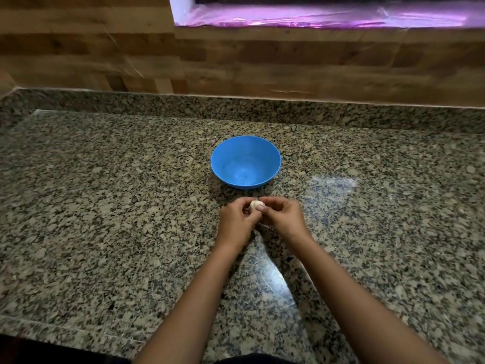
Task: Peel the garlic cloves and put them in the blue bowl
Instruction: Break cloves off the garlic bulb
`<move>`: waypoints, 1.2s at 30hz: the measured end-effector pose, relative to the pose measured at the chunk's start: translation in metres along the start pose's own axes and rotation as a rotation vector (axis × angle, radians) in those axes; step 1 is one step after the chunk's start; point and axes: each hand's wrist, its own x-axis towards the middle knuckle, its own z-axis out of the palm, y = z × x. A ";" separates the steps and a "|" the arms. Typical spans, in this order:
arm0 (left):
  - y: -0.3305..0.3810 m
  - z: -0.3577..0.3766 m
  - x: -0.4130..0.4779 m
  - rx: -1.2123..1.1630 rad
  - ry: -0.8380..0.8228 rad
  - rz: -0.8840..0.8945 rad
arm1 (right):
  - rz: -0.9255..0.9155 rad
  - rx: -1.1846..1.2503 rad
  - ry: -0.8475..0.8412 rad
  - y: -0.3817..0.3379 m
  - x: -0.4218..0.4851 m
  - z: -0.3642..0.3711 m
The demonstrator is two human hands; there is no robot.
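A blue bowl [245, 162] stands on the speckled granite counter [105, 206], and nothing shows inside it. Just in front of the bowl, both hands meet over the counter. My left hand [236, 222] and my right hand [284, 219] pinch a small pale garlic clove [256, 205] between their fingertips. The fingers cover most of the clove.
A wood-patterned wall [236, 61] rises behind the counter. A window sill covered in pink-lit plastic film [315, 18] runs along the top right. The counter's front edge [65, 334] lies at the bottom left.
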 end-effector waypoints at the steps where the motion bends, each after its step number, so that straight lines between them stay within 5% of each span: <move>1: 0.001 0.001 -0.001 0.029 0.009 0.020 | 0.001 -0.011 0.007 0.001 0.001 0.001; 20: -0.016 -0.016 0.015 0.097 0.006 -0.085 | 0.123 -0.048 -0.108 0.001 0.022 0.015; 31: -0.017 -0.026 0.005 -0.652 0.054 -0.411 | 0.007 -0.394 0.007 -0.004 0.012 0.001; 36: -0.003 -0.012 -0.013 -0.791 -0.101 -0.443 | -0.088 -0.298 -0.165 -0.012 -0.022 -0.009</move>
